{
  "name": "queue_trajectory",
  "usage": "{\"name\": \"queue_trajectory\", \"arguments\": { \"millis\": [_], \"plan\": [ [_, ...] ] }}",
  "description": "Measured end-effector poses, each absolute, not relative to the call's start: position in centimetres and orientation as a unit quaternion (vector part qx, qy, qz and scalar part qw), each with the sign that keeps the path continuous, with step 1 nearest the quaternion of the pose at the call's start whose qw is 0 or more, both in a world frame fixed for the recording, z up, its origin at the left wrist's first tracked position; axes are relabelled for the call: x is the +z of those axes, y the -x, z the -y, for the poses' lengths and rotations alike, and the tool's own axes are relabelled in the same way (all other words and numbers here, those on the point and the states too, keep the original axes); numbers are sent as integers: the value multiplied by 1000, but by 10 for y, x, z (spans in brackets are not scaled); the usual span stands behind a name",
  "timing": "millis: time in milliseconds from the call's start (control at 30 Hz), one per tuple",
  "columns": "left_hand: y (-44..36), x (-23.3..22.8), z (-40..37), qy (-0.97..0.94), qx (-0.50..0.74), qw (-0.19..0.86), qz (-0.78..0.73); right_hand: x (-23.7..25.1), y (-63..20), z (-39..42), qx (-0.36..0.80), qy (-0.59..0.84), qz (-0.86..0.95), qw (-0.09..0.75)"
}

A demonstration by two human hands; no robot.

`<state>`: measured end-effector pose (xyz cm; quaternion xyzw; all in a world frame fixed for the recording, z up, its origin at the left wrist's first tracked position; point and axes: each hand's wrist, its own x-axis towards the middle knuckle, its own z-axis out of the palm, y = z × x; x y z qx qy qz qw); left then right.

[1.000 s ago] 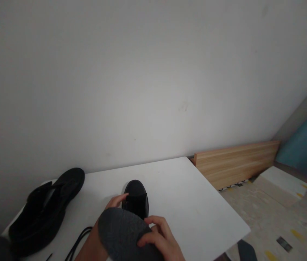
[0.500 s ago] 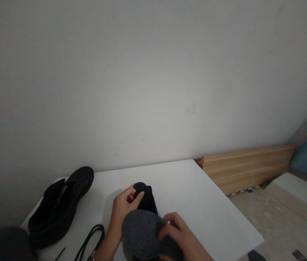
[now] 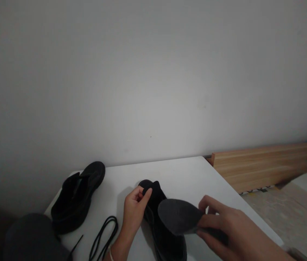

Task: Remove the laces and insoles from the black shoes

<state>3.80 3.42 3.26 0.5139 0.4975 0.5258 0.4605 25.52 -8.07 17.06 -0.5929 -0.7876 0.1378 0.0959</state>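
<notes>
A black shoe (image 3: 167, 235) stands on the white table (image 3: 194, 177), toe pointing away from me. My left hand (image 3: 134, 210) pinches the shoe's tongue and lifts it up. My right hand (image 3: 229, 228) grips a dark grey insole (image 3: 180, 216) by its rear part, holding it above the shoe's right side, its rounded front end pointing left over the shoe opening.
A second black shoe (image 3: 79, 195) lies at the table's left rear. A loose black lace (image 3: 103, 237) curls between the two shoes. A dark grey rounded object (image 3: 32, 239) sits at the lower left. A wooden board (image 3: 264, 165) leans by the wall at right.
My left hand has taken the shoe's tongue and raised it. My right hand has carried the insole from in front of the shoe to its right side. The view has shifted left.
</notes>
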Motion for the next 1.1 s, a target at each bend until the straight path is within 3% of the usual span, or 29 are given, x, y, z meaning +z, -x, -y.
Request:
{"name": "queue_trajectory", "arguments": {
  "millis": [233, 633, 1100],
  "plan": [
    [-38, 37, -33, -507, 536, 462, -492, 163, -204, 71, 126, 591, 787, -128],
    [-37, 37, -31, -519, 527, 470, -482, 121, -159, 46, 52, 633, 773, -8],
    [-37, 30, -33, -532, 516, 471, -478, 144, -174, 55, 39, 627, 770, -113]
  ]
}}
